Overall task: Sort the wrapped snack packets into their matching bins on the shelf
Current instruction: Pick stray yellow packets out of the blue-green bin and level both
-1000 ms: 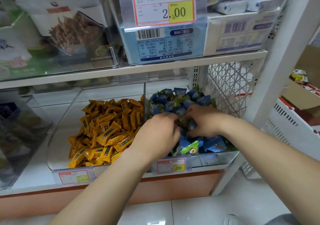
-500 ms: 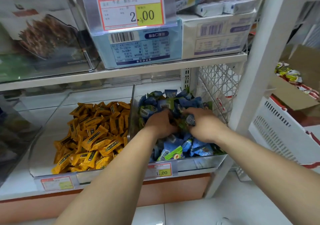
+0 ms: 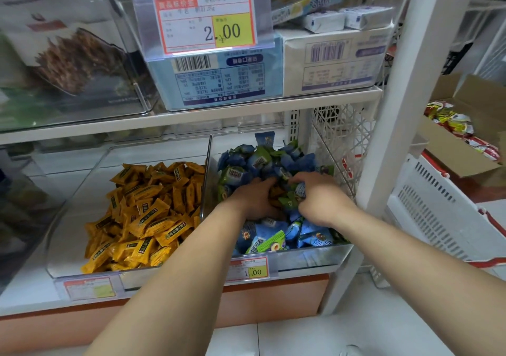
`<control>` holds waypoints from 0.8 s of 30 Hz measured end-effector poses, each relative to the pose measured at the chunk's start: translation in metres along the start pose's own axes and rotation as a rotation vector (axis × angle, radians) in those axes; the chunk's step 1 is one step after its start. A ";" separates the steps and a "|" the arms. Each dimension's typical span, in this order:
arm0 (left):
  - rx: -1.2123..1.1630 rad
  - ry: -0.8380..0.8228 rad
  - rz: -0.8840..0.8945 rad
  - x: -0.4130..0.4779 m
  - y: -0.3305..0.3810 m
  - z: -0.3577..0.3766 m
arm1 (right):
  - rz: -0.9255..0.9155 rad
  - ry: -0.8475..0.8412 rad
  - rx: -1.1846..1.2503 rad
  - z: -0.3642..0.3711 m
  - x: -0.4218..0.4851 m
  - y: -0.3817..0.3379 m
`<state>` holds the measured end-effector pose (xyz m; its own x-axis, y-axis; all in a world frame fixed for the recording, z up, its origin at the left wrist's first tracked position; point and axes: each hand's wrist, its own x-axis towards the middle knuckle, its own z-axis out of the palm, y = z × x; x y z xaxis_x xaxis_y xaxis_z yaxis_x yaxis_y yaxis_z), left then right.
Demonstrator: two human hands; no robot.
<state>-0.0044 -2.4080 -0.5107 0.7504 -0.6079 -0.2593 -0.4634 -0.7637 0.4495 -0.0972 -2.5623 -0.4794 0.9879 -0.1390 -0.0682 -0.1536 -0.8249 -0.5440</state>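
Yellow packets [image 3: 145,213] sit in the left clear bin [image 3: 76,218]. Blue-and-green packets [image 3: 254,161] fill the right clear bin [image 3: 309,257]. Left hand [image 3: 254,199] is dug into that pile (fingers buried, grip: cannot tell). Right hand [image 3: 320,199] is just beside it, fingers clenched round a blue packet [image 3: 300,190].

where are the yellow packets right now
Head view, lower shelf, left of centre: the yellow packets lie in a clear bin directly beside the blue packets, to their left.
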 end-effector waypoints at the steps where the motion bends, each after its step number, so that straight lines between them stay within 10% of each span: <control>1: -0.001 0.011 0.002 0.001 0.000 0.003 | -0.002 0.001 0.003 0.000 0.000 0.000; 24: -0.071 -0.045 0.071 0.008 0.004 -0.001 | 0.055 0.160 0.010 0.006 -0.010 -0.004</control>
<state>0.0001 -2.4152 -0.5103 0.6946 -0.6700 -0.2621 -0.4783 -0.7022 0.5274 -0.1066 -2.5540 -0.4819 0.9621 -0.2705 0.0354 -0.2068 -0.8079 -0.5518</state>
